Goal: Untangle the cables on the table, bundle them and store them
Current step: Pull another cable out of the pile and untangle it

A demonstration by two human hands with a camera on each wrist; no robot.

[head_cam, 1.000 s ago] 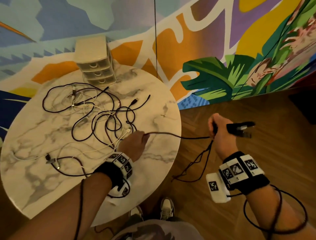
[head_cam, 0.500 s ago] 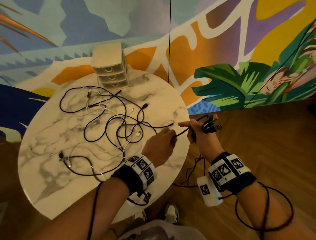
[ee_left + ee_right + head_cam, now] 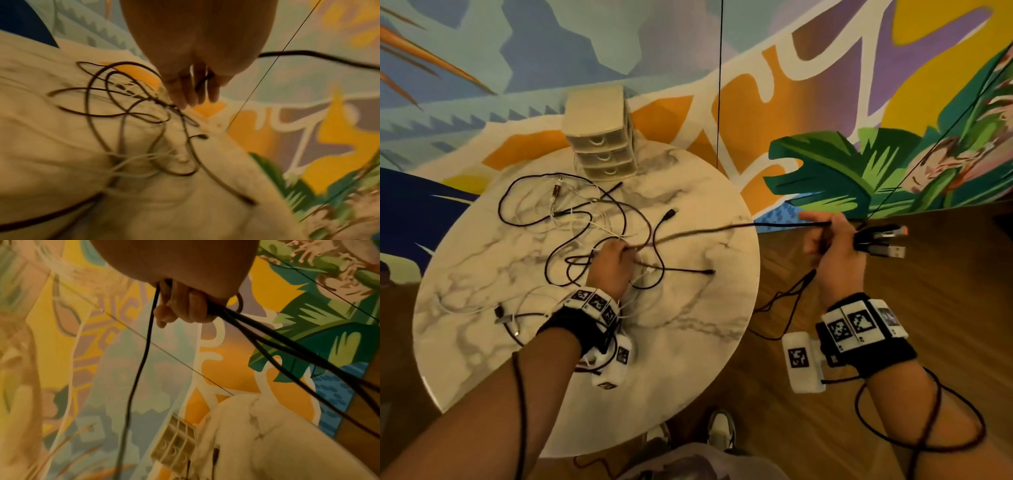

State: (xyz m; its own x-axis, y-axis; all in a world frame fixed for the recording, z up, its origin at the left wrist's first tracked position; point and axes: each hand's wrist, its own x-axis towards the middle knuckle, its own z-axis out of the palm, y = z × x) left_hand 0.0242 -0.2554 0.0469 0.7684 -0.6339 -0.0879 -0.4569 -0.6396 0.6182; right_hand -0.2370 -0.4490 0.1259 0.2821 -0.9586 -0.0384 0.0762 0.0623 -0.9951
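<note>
A tangle of black and white cables (image 3: pixel 571 219) lies on the round marble table (image 3: pixel 688 322). One black cable (image 3: pixel 722 229) runs taut between my hands above the table. My left hand (image 3: pixel 616 260) is over the middle of the tangle, fingers curled round that cable (image 3: pixel 202 82). My right hand (image 3: pixel 832 243) is off the table's right edge and grips folded black cable loops (image 3: pixel 267 340), with USB plugs (image 3: pixel 883 241) sticking out to its right. More loops (image 3: pixel 787 301) hang from it toward the floor.
A small beige drawer unit (image 3: pixel 601 137) with three drawers stands at the table's far edge against the painted wall. Loose plug ends (image 3: pixel 669 215) lie on the marble right of the tangle. Wood floor lies to the right; my shoes (image 3: pixel 719 431) are below the table's near edge.
My left hand has moved back left from the table's right edge onto the tangle. My right hand has drawn away to the right, so the black cable stretches out between them.
</note>
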